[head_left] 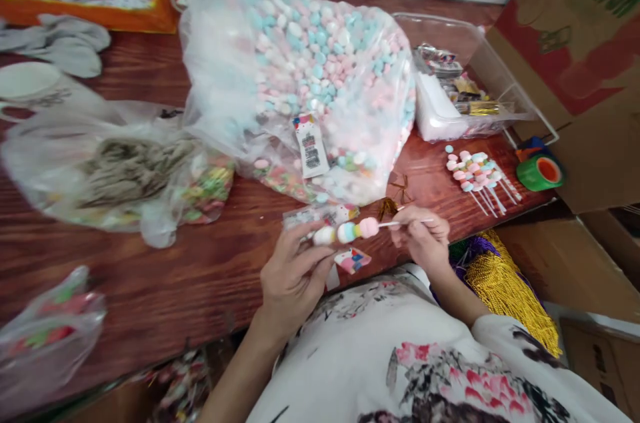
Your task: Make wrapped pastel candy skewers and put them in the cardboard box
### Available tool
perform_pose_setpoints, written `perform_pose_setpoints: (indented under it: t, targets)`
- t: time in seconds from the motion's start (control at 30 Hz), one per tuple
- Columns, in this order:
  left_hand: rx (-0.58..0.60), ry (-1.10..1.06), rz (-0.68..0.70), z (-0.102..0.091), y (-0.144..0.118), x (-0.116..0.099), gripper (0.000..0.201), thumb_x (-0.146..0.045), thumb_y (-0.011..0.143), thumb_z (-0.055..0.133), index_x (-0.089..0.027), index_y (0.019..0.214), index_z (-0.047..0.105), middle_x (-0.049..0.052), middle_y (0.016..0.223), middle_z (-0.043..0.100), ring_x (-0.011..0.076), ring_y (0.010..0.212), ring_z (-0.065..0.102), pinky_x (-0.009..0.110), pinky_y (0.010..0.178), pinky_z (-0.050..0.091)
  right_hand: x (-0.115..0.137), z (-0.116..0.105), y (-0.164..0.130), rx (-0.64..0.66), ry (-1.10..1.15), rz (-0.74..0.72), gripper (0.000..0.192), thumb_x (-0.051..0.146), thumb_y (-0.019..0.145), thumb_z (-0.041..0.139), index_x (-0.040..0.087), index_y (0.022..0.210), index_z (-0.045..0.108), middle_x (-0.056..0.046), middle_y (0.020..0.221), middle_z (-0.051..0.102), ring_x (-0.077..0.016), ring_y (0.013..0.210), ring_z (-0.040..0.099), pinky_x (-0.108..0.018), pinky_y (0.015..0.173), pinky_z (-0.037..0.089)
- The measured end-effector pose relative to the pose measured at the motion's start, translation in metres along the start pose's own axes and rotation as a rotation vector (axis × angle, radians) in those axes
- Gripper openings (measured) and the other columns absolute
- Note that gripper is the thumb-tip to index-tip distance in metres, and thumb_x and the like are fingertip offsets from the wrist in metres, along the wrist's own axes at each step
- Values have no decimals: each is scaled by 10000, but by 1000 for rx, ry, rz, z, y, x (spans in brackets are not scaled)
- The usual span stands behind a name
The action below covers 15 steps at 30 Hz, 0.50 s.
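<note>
In front of me is a candy skewer (369, 227) on a thin white stick, with pink, yellow and pale blue pieces threaded along it. My right hand (424, 236) pinches the bare end of the stick. At the other end, my left hand (295, 273) has its thumb and fingers closed around a white marshmallow (324, 235). Just below lies a small colourful printed wrapper (353, 260), and a clear printed packet (320, 214) is behind the left fingers. Gold twist ties (387, 208) rest beyond the right hand.
A large clear bag of pastel marshmallows (320, 43) fills the table's back. Finished skewers (477, 173) lie at right, near green tape (540, 173) and a plastic bin (450, 26). At left are a bag with a brown cloth (135, 166), a white cup (30, 83) and an orange box (165, 6).
</note>
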State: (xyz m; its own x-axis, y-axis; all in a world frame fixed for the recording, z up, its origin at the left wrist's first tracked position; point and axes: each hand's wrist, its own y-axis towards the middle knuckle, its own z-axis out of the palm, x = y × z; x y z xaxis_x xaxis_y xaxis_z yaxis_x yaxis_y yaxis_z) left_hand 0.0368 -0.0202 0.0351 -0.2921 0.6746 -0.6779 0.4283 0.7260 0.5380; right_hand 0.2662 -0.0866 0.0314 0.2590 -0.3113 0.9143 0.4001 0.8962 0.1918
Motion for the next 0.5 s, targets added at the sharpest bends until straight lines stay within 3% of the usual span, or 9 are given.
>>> perform_pose_setpoints:
  t: [0.07, 0.13, 0.23, 0.3, 0.5]
  targets:
    - [-49, 63, -43, -6, 2, 2, 91, -158, 786, 711, -223, 844, 738, 78, 1194, 654, 229, 1079, 617, 365, 862, 565, 10, 0, 3, -91, -49, -141, 126, 326, 870, 644, 226, 883, 719, -39, 838, 704, -125, 597, 599, -259, 497, 485]
    - [-59, 72, -133, -12, 1, 9, 37, -171, 791, 705, -203, 793, 724, 60, 1004, 693, 188, 942, 640, 327, 811, 557, 19, -4, 6, -168, -84, -234, 95, 270, 878, 628, 233, 880, 716, -29, 840, 688, -123, 622, 591, -260, 522, 480]
    - [-37, -14, -324, -17, -3, 23, 91, -182, 798, 694, -161, 711, 682, 4, 718, 660, 117, 676, 612, 238, 646, 506, 29, -12, 8, -131, -77, -232, 113, 287, 892, 603, 242, 861, 702, -13, 762, 642, -123, 559, 530, -249, 448, 413]
    - [-26, -74, -412, -15, -4, 29, 129, -204, 788, 713, -149, 679, 672, -7, 659, 645, 102, 610, 585, 219, 584, 466, 32, -13, 7, -86, -84, -220, 119, 299, 900, 587, 258, 872, 695, -11, 724, 620, -135, 537, 515, -253, 409, 379]
    - [10, -170, -361, -4, -4, 29, 146, -258, 796, 737, -152, 700, 704, 12, 669, 667, 110, 618, 598, 231, 596, 465, 30, 0, 7, -68, -119, -235, 110, 273, 870, 614, 257, 881, 721, -26, 757, 673, -150, 564, 559, -270, 424, 406]
